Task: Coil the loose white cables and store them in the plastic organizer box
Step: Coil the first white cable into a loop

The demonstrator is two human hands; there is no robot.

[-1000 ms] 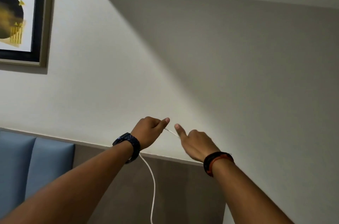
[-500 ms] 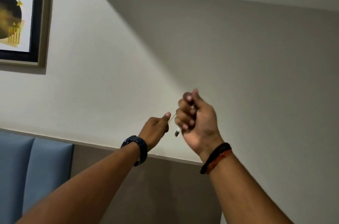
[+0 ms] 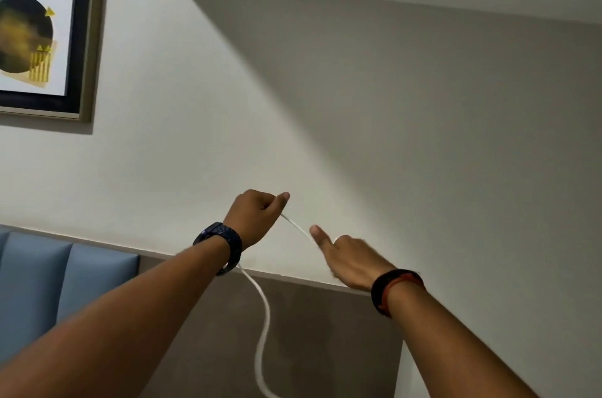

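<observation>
While both arms reach up toward the middle of the frame, the left hand (image 3: 257, 215) is curled closed around the white cable (image 3: 265, 316), thumb pressed against the fingers. A short taut stretch of the cable runs down and right from that fist to the right hand (image 3: 351, 262), whose index finger points up along it; whether the right hand's other fingers pinch the cable cannot be told. Below the left wrist, just beside the dark watch (image 3: 224, 244), the cable hangs in a loose curve to the bottom edge. A framed picture (image 3: 49, 39) hangs at upper left, blue padded panels (image 3: 65, 283) at lower left.
</observation>
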